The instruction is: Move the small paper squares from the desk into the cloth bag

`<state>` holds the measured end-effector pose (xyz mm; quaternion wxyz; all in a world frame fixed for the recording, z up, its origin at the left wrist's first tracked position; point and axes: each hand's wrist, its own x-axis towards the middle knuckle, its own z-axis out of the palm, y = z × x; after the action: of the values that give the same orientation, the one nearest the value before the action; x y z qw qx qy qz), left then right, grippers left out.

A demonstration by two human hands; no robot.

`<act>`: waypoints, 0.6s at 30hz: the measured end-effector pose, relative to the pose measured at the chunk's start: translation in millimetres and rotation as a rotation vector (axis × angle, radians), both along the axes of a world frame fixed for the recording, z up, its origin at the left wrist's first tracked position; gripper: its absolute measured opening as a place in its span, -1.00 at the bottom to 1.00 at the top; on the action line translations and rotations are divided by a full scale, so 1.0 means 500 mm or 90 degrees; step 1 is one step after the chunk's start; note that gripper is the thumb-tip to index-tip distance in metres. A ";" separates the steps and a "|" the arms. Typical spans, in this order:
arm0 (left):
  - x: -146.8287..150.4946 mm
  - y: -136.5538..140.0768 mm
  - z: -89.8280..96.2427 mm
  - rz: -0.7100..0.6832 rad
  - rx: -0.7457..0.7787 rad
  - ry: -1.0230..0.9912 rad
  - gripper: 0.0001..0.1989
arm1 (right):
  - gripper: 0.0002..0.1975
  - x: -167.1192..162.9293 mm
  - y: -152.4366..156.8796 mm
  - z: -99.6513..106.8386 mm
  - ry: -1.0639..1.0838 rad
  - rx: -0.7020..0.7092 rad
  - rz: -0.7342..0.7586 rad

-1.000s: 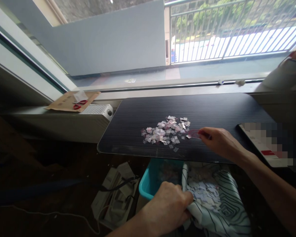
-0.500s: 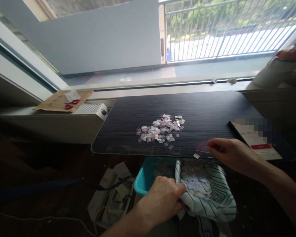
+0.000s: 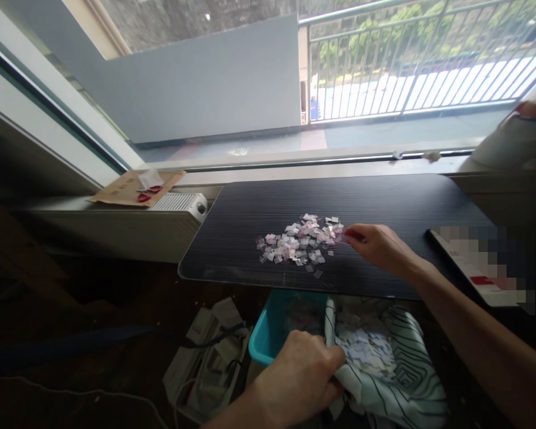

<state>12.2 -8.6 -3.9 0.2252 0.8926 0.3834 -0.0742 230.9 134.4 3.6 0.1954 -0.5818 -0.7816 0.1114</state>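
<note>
Below the edge of a dark worktop (image 3: pixel 384 202), a turquoise bin (image 3: pixel 259 345) contains dim, indistinct scraps. Beside it, a pale patterned cloth bag (image 3: pixel 422 381) holds many whitish paper bits (image 3: pixel 366 350). The left hand (image 3: pixel 301 369) has its grip closed on the bag's rim. On the worktop lies a pile of small pale squares (image 3: pixel 292 241); the right hand's (image 3: pixel 375 244) narrow grip pinches a pinkish translucent sheet (image 3: pixel 340 238) at the pile's right edge.

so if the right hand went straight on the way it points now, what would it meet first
Most likely the right edge of the pile of small pale squares on the dark tabletop; the right hand is just beside it, though its height is unclear.
</note>
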 end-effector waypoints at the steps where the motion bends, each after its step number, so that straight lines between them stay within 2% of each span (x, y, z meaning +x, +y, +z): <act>1: -0.002 -0.001 0.000 0.000 0.000 -0.002 -0.86 | -0.73 0.000 0.001 0.000 -0.008 -0.009 0.005; 4: -0.006 -0.001 -0.002 0.001 -0.009 -0.006 -0.83 | -0.76 0.016 -0.016 0.003 -0.029 -0.038 0.024; 8: -0.007 0.002 -0.006 0.002 -0.015 -0.012 -0.84 | -0.77 0.048 -0.038 0.004 -0.025 -0.035 0.002; 14: -0.001 0.004 -0.011 0.006 -0.005 -0.027 -0.86 | -0.78 0.063 -0.035 -0.006 0.007 -0.033 -0.027; 18: 0.002 0.002 -0.012 0.003 0.011 -0.020 -0.87 | -0.78 0.063 -0.030 -0.016 0.037 -0.051 -0.003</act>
<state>12.9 -7.4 -9.9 0.2238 0.8946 0.3826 -0.0563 262.6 119.2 -4.3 0.1950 -0.5873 -0.7693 0.1587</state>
